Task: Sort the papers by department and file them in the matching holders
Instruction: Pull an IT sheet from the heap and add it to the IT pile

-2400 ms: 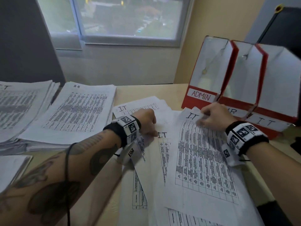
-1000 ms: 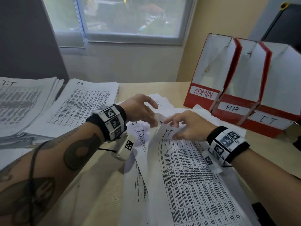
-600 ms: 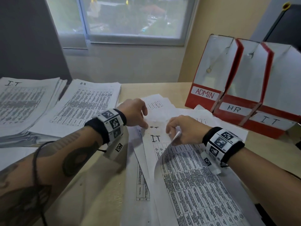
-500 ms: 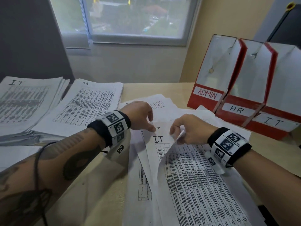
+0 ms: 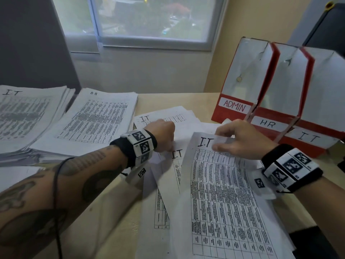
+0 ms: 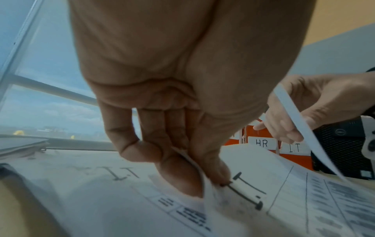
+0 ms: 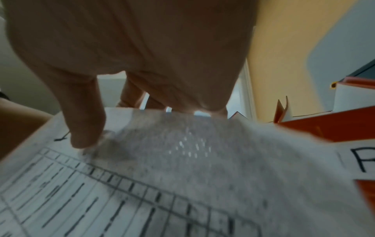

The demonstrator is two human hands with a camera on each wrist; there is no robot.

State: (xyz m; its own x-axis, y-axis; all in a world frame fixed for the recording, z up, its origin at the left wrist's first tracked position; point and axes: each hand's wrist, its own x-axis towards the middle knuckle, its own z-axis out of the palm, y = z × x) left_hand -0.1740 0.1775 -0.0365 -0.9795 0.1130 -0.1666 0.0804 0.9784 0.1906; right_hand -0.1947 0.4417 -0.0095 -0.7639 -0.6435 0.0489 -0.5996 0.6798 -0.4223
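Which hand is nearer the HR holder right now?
Right. The right hand holds an I.T sheet just in front of the HR holder; the left hand is further left, pinching another sheet.

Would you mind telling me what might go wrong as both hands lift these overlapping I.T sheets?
1. The left hand pinches only the corner of a thin white I.T sheet; that corner may crease or tear.
2. The right hand lifts the top printed I.T sheet from a loose, fanned pile, so neighbouring pages might slide or come along.
3. The red-and-white HR holder stands directly beside the IT holder, so misfiling is possible.
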